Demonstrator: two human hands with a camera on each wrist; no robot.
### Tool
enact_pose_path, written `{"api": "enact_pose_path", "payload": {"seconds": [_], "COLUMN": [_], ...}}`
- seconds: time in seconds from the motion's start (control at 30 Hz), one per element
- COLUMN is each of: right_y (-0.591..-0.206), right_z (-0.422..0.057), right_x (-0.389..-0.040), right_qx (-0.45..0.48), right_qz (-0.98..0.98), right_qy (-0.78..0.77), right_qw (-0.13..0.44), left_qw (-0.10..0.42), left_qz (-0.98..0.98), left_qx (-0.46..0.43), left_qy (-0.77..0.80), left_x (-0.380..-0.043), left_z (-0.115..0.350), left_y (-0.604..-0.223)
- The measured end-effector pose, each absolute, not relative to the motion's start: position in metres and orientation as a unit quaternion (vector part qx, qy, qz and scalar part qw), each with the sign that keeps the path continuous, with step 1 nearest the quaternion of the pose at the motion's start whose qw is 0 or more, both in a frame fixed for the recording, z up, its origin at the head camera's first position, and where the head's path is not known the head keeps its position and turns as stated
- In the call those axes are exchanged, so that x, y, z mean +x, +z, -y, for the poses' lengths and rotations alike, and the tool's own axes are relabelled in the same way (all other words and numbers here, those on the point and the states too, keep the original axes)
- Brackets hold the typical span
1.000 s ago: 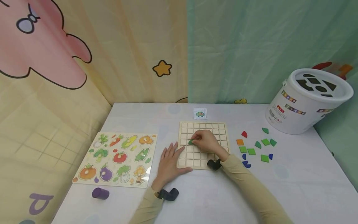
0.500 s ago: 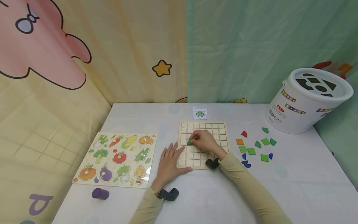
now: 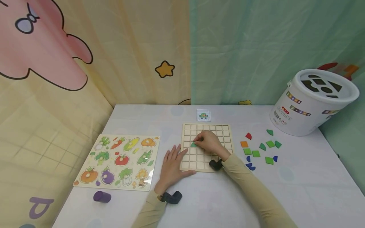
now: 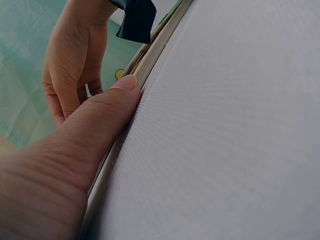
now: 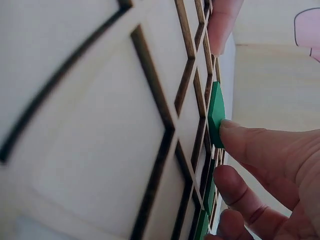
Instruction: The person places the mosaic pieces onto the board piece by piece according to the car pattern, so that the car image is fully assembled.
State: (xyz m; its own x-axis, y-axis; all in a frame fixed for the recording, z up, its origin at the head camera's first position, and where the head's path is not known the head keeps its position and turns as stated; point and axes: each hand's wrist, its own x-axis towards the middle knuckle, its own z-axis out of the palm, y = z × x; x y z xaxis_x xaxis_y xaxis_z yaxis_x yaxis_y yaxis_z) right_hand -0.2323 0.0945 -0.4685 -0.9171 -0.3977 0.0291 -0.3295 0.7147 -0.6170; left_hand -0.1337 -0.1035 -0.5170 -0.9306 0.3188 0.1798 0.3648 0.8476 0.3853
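As I watch, the green piece [image 3: 193,144] has edged slightly left over the left of the grid board [image 3: 192,165], being settled, I judge. The right hand [image 3: 209,141] pinches it; the left hand [image 3: 172,167] rests, fingers apart.

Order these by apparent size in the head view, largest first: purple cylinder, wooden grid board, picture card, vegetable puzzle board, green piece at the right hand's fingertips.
1. Vegetable puzzle board
2. Wooden grid board, partly covered
3. Purple cylinder and picture card: too alike to rank
4. Green piece, partly hidden
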Motion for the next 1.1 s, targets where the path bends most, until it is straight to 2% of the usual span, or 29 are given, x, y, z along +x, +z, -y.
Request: {"api": "enact_pose_path", "payload": {"seconds": [1.1], "right_y": [-0.4666], "right_z": [-0.0947], "right_x": [-0.2324], "right_qx": [-0.177], "right_qz": [-0.929], "right_qy": [-0.317], "right_qw": [0.071], "left_qw": [0.058], "left_qz": [0.959], "left_qx": [-0.180], "left_qy": [-0.209], "left_x": [-0.1331], "left_z": [0.1034], "left_y": [-0.5169]}}
